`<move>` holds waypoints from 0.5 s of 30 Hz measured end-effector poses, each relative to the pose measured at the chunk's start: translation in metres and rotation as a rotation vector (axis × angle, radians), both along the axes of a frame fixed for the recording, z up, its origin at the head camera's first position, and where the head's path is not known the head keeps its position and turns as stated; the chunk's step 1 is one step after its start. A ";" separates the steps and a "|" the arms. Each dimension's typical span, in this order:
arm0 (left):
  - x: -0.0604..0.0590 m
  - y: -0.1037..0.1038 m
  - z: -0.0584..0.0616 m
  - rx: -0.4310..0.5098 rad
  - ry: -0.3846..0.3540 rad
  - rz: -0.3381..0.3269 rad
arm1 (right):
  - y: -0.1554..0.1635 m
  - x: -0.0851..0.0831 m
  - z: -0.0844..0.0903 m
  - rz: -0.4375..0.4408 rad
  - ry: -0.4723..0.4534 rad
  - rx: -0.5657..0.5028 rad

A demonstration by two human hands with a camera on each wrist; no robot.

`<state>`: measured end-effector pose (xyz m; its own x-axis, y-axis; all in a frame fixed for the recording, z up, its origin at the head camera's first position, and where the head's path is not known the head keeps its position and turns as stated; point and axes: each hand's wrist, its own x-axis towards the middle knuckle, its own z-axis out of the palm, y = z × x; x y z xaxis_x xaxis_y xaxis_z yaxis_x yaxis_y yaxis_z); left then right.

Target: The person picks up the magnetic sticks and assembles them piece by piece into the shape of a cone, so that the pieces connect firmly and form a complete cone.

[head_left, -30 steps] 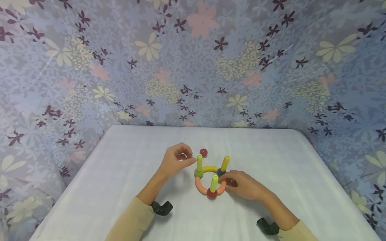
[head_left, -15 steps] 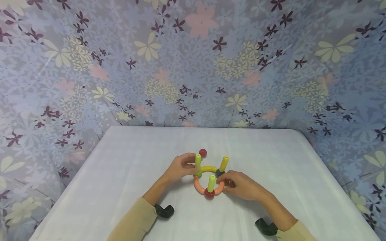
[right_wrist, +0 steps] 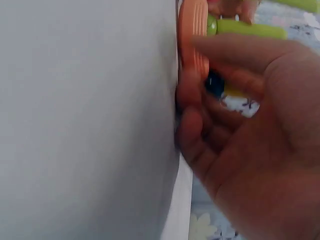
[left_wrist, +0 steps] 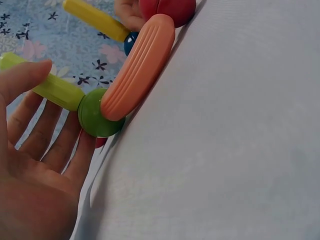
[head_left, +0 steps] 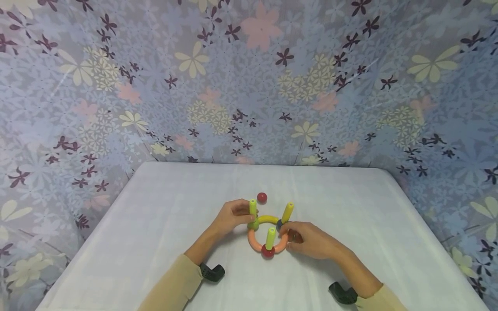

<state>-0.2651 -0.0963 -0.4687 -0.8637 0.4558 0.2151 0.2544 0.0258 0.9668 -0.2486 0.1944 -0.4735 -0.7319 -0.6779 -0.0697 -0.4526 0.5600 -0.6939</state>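
Note:
A toy ring lies on the white-covered table, built of orange curved pieces [head_left: 253,241] and a yellow curved piece [head_left: 267,219] joined by balls. Upright sticks rise from its green ball [head_left: 253,225], red ball [head_left: 268,251] and dark blue ball [head_left: 279,224]. My left hand [head_left: 232,217] holds the light green stick [left_wrist: 60,93] above the green ball, thumb across it and fingers behind. On the ring's right side, my right hand [head_left: 311,240] pinches an orange curved piece [right_wrist: 194,25] near the dark blue ball. Its fingers partly hide that piece.
A loose red ball [head_left: 262,198] lies just behind the ring. Dark curved objects [head_left: 212,273] sit at both wrists. Flowered fabric [head_left: 249,86] hangs behind the table's [head_left: 175,185] far edge.
My left hand has come right and forward from beside the ring onto the light green stick. The ring has shifted slightly left and nearer, with my right hand still at its right side.

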 end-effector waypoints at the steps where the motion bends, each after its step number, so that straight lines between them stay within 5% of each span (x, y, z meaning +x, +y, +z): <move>1: 0.000 0.000 0.000 -0.003 0.001 0.005 | 0.001 -0.001 0.000 0.020 -0.011 -0.026; 7: 0.001 -0.001 -0.001 -0.001 -0.012 0.029 | 0.012 -0.013 0.000 0.073 -0.108 -0.106; 15: 0.001 -0.001 0.000 -0.012 -0.021 0.015 | 0.006 -0.048 0.000 -0.110 -0.044 -0.027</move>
<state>-0.2640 -0.0977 -0.4685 -0.8750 0.4448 0.1911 0.2332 0.0413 0.9716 -0.2965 0.2004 -0.4732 -0.7987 -0.5955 -0.0860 -0.3581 0.5853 -0.7275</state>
